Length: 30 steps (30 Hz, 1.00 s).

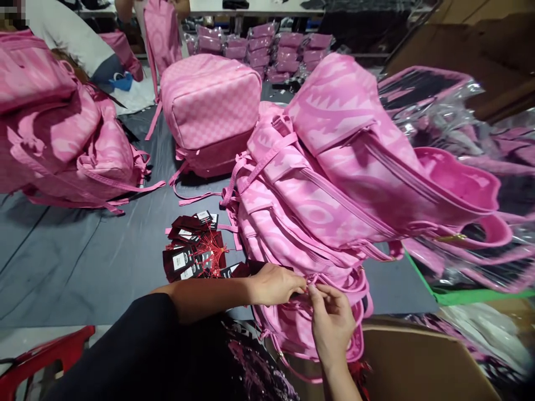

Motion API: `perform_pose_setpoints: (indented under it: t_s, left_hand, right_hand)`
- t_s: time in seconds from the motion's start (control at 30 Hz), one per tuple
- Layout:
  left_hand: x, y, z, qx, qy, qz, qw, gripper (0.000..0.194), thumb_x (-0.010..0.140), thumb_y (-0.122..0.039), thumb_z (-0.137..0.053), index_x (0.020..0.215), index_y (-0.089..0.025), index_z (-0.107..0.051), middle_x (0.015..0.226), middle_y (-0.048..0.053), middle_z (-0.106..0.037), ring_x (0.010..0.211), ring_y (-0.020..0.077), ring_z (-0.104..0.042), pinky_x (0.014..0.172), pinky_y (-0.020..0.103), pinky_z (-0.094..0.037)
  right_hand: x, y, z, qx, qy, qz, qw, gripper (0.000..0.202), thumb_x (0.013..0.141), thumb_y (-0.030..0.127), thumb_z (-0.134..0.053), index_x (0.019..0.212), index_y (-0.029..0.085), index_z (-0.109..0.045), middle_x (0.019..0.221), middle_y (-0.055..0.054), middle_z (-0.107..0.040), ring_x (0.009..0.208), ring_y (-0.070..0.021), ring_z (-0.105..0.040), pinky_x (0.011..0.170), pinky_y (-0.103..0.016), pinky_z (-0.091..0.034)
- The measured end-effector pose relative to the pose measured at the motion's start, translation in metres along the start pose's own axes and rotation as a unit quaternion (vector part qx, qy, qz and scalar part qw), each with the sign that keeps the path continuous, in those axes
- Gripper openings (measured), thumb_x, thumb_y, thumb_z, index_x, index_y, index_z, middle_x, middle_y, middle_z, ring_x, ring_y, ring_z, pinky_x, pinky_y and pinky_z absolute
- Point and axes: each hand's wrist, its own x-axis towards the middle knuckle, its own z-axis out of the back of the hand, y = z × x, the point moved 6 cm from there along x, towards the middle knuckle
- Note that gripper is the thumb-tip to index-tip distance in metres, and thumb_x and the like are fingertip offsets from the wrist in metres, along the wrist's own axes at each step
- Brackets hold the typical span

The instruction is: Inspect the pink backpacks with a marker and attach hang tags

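My left hand and my right hand meet at the near pink backpack, fingertips pinched close together by its top edge. What lies between the fingers is too small and too covered to make out. Several pink patterned backpacks lean on one another in a row just beyond my hands. To the left of my left hand lies a pile of dark hang tags with red strings. Some dark tags reach right up behind my left wrist.
A checkered pink backpack and more pink bags stand farther left. Plastic-wrapped bags lie at right, above an open cardboard box. A red stool is at lower left. Another person's arm shows behind the bags.
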Motion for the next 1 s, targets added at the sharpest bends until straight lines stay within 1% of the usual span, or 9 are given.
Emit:
perform_pose_setpoints:
  t_s: [0.1, 0.23, 0.33, 0.5, 0.57, 0.63, 0.7, 0.83, 1.0]
  left_hand:
    - [0.001, 0.003, 0.001, 0.019, -0.027, -0.001, 0.999, 0.018, 0.090, -0.025, -0.051, 0.101, -0.019, -0.065, 0.099, 0.004, -0.072, 0.086, 0.0184, -0.068, 0.065, 0.026, -0.045]
    - [0.006, 0.009, -0.005, 0.025, 0.004, -0.011, 1.000, 0.018, 0.090, -0.026, -0.053, 0.104, -0.026, -0.065, 0.095, 0.000, -0.074, 0.082, 0.0164, -0.069, 0.057, 0.024, -0.042]
    - [0.008, 0.010, -0.006, 0.061, -0.019, -0.026, 0.998, 0.016, 0.090, -0.026, -0.052, 0.097, -0.020, -0.065, 0.096, 0.004, -0.074, 0.084, 0.0190, -0.069, 0.055, 0.027, -0.043]
    - [-0.012, 0.010, 0.007, -0.001, -0.052, -0.057, 0.997, 0.024, 0.093, -0.022, -0.047, 0.111, -0.016, -0.062, 0.118, 0.007, -0.067, 0.106, 0.0171, -0.064, 0.080, 0.026, -0.051]
    - [-0.027, 0.039, 0.027, -0.020, -0.083, 0.000, 0.996, 0.031, 0.094, -0.021, -0.047, 0.122, -0.018, -0.058, 0.129, 0.006, -0.062, 0.114, 0.0146, -0.059, 0.094, 0.025, -0.048]
    - [-0.043, 0.090, 0.049, 0.076, -0.090, 0.116, 0.986, 0.032, 0.095, -0.016, -0.039, 0.117, -0.021, -0.062, 0.124, 0.004, -0.064, 0.112, 0.0151, -0.058, 0.097, 0.029, -0.044]
    - [-0.054, 0.141, 0.066, 0.111, -0.061, 0.142, 0.982, 0.029, 0.090, -0.013, -0.043, 0.106, -0.019, -0.067, 0.114, 0.009, -0.068, 0.109, 0.0224, -0.056, 0.096, 0.038, -0.042]
    - [-0.071, 0.217, 0.072, 0.159, 0.030, 0.131, 0.978, 0.015, 0.080, -0.012, -0.056, 0.083, -0.021, -0.068, 0.094, 0.008, -0.071, 0.106, 0.0257, -0.053, 0.102, 0.045, -0.029]
    - [-0.078, 0.244, 0.058, 0.217, 0.091, 0.109, 0.966, 0.015, 0.078, -0.010, -0.056, 0.068, -0.018, -0.064, 0.073, 0.007, -0.067, 0.091, 0.0227, -0.053, 0.105, 0.045, -0.020]
  right_hand:
    - [0.000, -0.001, 0.000, 0.011, -0.003, -0.015, 1.000, 0.044, 0.067, 0.054, -0.075, 0.087, 0.017, -0.061, 0.076, -0.003, -0.064, 0.068, -0.0175, -0.061, 0.065, -0.033, -0.052]
    - [0.004, -0.006, 0.001, -0.002, 0.005, -0.052, 0.999, 0.051, 0.061, 0.059, -0.077, 0.087, 0.018, -0.062, 0.074, -0.004, -0.065, 0.067, -0.0201, -0.062, 0.062, -0.034, -0.052]
    - [0.007, -0.010, -0.003, -0.007, 0.007, -0.067, 0.998, 0.053, 0.059, 0.060, -0.078, 0.088, 0.019, -0.062, 0.073, -0.005, -0.066, 0.068, -0.0202, -0.062, 0.060, -0.032, -0.052]
    - [0.004, -0.011, -0.006, 0.004, 0.003, -0.022, 1.000, 0.044, 0.067, 0.055, -0.074, 0.087, 0.017, -0.062, 0.068, -0.003, -0.064, 0.060, -0.0167, -0.060, 0.057, -0.031, -0.051]
    - [0.000, -0.003, -0.003, -0.053, 0.015, 0.020, 0.998, 0.039, 0.077, 0.050, -0.067, 0.096, 0.016, -0.064, 0.075, -0.006, -0.068, 0.065, -0.0188, -0.063, 0.061, -0.034, -0.053]
    - [-0.009, 0.013, -0.001, -0.145, 0.014, 0.106, 0.984, 0.033, 0.084, 0.041, -0.061, 0.106, 0.017, -0.065, 0.094, -0.010, -0.071, 0.082, -0.0229, -0.067, 0.074, -0.039, -0.055]
    - [-0.022, 0.032, -0.005, -0.200, 0.010, 0.208, 0.958, 0.028, 0.086, 0.029, -0.058, 0.112, 0.020, -0.064, 0.108, -0.011, -0.069, 0.100, -0.0246, -0.065, 0.088, -0.043, -0.052]
    - [-0.043, 0.031, -0.056, -0.150, 0.112, 0.267, 0.945, 0.025, 0.090, 0.018, -0.051, 0.112, 0.024, -0.062, 0.102, -0.008, -0.069, 0.093, -0.0209, -0.066, 0.083, -0.038, -0.054]
    - [-0.040, -0.028, -0.183, -0.247, 0.321, 0.145, 0.903, 0.030, 0.091, 0.017, -0.045, 0.116, 0.019, -0.061, 0.111, -0.011, -0.067, 0.102, -0.0223, -0.062, 0.091, -0.037, -0.050]
